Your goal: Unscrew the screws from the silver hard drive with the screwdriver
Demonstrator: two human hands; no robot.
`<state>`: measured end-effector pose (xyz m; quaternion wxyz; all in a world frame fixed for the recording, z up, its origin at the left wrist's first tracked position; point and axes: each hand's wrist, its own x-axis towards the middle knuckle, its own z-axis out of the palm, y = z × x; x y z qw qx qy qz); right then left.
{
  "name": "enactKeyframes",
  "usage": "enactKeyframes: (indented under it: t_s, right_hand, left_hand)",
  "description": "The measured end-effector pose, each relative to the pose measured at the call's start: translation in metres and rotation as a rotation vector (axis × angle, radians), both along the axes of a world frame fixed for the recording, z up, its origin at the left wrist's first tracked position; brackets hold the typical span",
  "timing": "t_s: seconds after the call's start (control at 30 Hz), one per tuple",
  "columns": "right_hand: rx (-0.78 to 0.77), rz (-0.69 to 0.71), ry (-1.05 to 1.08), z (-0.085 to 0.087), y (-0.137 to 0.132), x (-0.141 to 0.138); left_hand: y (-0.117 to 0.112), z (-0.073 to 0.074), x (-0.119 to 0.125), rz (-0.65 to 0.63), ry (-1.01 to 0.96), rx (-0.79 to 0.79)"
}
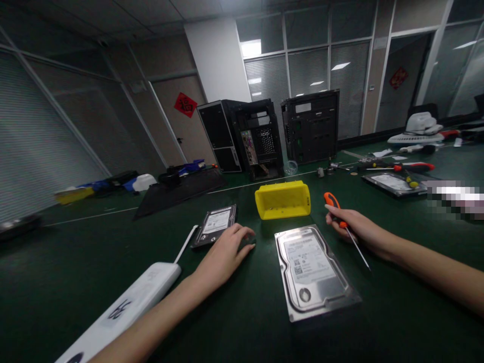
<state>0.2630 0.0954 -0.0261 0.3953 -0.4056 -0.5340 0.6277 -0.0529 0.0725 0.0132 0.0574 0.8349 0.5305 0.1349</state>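
Observation:
My right hand (pixel 353 228) is closed around a screwdriver (pixel 333 200) with an orange and black handle. Its thin metal shaft points down and toward me, right of a silver hard drive (pixel 315 272) that lies label up on the table in front of me. My left hand (pixel 229 246) rests on the table left of that drive, fingers bent and thumb apart; the small dark patch between them is unclear. Just behind the left hand lies a second, darker hard drive (pixel 216 224). A yellow plastic bin (pixel 283 202) stands beyond the silver drive, with small specks inside.
A white power strip (pixel 128 307) runs along my left forearm on the green table (pixel 234 322). Computer cases (pixel 260 141) and a black panel (pixel 312 126) stand at the back. On the right lie another hard drive (pixel 393 184) and red-handled tools (pixel 412 166).

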Motion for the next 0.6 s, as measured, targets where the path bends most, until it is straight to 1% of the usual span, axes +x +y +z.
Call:
enactKeyframes:
  t_s: [0.1,0.17,0.23,0.3,0.43,0.6]
  right_hand:
    - [-0.014,0.003,0.003,-0.001,0.001,0.001]
    - [-0.018,-0.002,0.002,-0.002,0.001,0.001]
    - [-0.016,-0.005,0.0,-0.002,0.001,0.001]
    - [-0.014,-0.004,-0.004,-0.002,0.0,0.001]
    - [-0.012,-0.011,-0.016,0.0,-0.001,0.001]
    - [-0.008,-0.009,-0.017,0.002,-0.002,0.001]
  left_hand:
    - [0.005,0.012,-0.014,0.013,0.111,-0.054]
    - [0.008,0.018,-0.02,0.047,0.126,-0.048]
    - [0.01,0.022,-0.022,0.036,0.133,-0.041]
    - [0.009,0.021,-0.019,-0.007,0.135,-0.033]
    - [0.003,0.013,-0.008,-0.101,0.168,0.021]
    - [0.001,0.009,-0.004,-0.098,0.179,0.057]
